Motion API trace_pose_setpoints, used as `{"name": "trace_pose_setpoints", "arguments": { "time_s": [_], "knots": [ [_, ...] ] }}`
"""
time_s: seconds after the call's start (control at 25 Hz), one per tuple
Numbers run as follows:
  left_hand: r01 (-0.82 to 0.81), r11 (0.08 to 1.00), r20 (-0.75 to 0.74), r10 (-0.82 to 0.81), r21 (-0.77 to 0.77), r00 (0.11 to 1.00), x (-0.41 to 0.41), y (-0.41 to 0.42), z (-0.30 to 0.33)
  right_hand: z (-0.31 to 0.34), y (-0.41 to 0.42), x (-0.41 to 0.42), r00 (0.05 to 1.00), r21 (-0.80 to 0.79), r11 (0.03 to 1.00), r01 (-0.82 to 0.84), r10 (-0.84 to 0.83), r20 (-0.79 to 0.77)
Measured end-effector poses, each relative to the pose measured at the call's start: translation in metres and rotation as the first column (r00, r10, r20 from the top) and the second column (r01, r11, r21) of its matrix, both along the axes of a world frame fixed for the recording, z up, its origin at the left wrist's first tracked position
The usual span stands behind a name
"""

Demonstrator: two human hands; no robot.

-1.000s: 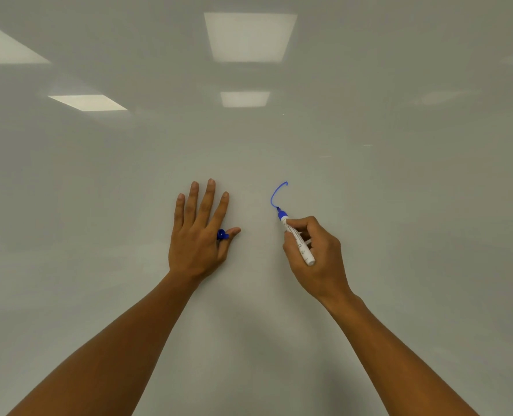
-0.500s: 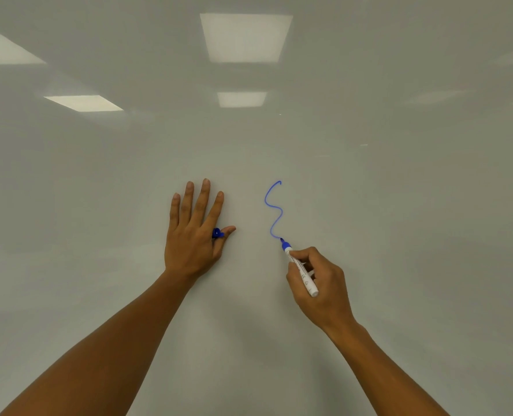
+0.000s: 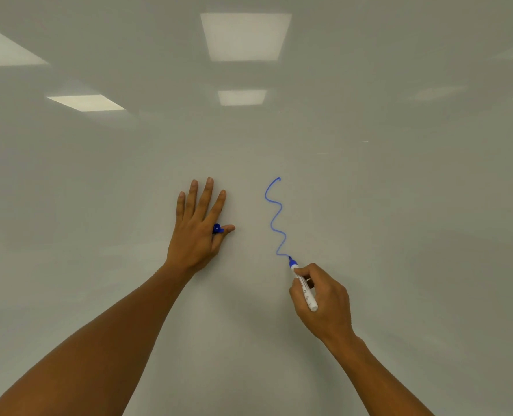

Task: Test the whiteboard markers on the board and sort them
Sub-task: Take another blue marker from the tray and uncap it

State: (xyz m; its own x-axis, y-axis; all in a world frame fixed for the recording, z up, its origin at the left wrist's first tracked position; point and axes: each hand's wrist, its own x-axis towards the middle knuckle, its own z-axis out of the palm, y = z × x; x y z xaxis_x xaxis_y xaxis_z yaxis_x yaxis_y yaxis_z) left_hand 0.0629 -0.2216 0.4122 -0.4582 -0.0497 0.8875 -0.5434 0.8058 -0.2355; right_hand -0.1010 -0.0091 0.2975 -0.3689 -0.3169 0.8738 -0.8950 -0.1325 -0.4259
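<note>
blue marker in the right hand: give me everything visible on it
The marker has a white, plastic-looking barrel with small dark print too fine to read, a blue collar and a blue tip. It is uncapped. The right hand grips it mid-barrel, fingers curled round it, the blunt rear end sticking out towards the camera. It slants up and left, its tip at the lower end of a wavy blue line on the whiteboard. The line looks solid, so the ink seems to flow.

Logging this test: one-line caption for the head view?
Right hand draws a blue squiggle on the whiteboard with a marker; left hand pinches its cap.
</note>
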Motion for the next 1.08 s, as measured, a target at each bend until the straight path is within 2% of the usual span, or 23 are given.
{"name": "trace_pose_setpoints", "arguments": {
  "time_s": [0.16, 0.28, 0.4, 0.56, 0.64, 0.76, 0.84, 0.96, 1.08],
  "knots": [
    [0.028, 0.996, 0.028, -0.03, 0.085, 0.999, 0.001, 0.009, -0.002, -0.007, 0.004, 0.007, 0.997, 0.061, 0.996, -0.058, 0.054, 0.061],
    [0.066, 0.989, 0.036, -0.071, 0.129, 0.997, 0.004, 0.017, -0.005, -0.007, 0.012, 0.017, 0.959, -0.005, 0.983, -0.181, 0.178, 0.22],
    [0.077, 0.99, 0.057, -0.085, 0.121, 0.995, 0.009, 0.023, -0.029, -0.005, 0.022, 0.033, 0.848, -0.099, 0.935, -0.341, 0.351, 0.397],
    [0.099, 0.99, 0.038, -0.103, 0.096, 0.994, 0.023, 0.042, -0.082, -0.008, 0.029, 0.049, 0.643, -0.211, 0.838, -0.503, 0.526, 0.557],
    [0.094, 0.97, 0.034, -0.104, 0.222, 0.994, 0.03, 0.056, -0.107, -0.016, 0.032, 0.057, 0.589, -0.197, 0.812, -0.549, 0.544, 0.598],
    [-0.014, 0.909, 0.094, -0.028, 0.417, 0.995, 0.037, 0.069, -0.14, -0.033, 0.033, 0.067, 0.553, -0.164, 0.793, -0.587, 0.54, 0.635],
    [-0.063, 0.875, 0.15, -0.012, 0.479, 0.989, 0.042, 0.071, -0.159, -0.044, 0.031, 0.071, 0.524, -0.16, 0.782, -0.602, 0.538, 0.661],
    [-0.025, 0.837, 0.185, -0.091, 0.547, 0.979, 0.054, 0.071, -0.176, -0.058, 0.026, 0.075, 0.491, -0.158, 0.767, -0.621, 0.539, 0.684],
    [-0.051, 0.831, 0.3, -0.142, 0.554, 0.943, 0.067, 0.07, -0.184, -0.066, 0.019, 0.078, 0.475, -0.154, 0.765, -0.625, 0.529, 0.703]
  ]
}}
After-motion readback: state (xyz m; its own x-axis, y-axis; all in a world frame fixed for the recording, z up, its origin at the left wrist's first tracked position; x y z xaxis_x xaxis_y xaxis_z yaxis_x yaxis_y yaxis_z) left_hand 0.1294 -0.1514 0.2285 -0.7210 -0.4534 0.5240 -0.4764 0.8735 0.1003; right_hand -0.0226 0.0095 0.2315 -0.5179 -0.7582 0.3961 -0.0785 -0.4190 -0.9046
